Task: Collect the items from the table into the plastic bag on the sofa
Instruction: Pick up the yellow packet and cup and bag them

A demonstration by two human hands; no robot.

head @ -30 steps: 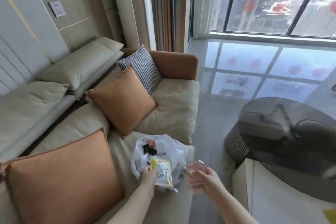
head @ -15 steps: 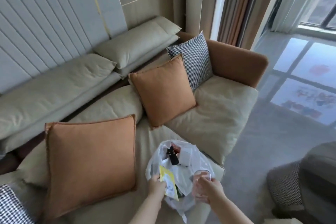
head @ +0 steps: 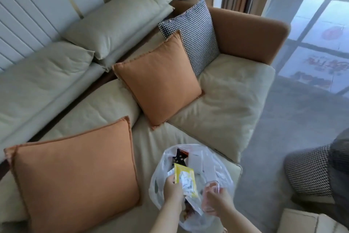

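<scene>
Beige sofa [head: 217,104] edge: crinkly plastic bag [head: 213,161]; left hand [head: 172,189] pinches a yellow sachet [head: 186,178], right hand [head: 220,203] grips a clear glass [head: 210,195].

A single head-worn wide-angle view was provided; no second view was available for overlap. The scene was viewed from above, with the camera pitched steeply downward and forward over the sofa [head: 222,104]. The hands [head: 172,188] and the plastic bag [head: 207,159] were recorded close to the lens at the lower centre edge. The cushions [head: 75,174] were seen at mid range, the wall panelling [head: 28,6] at upper left, and the floor [head: 294,115] at right. Straight lines were visibly bowed toward the frame edges.
</scene>
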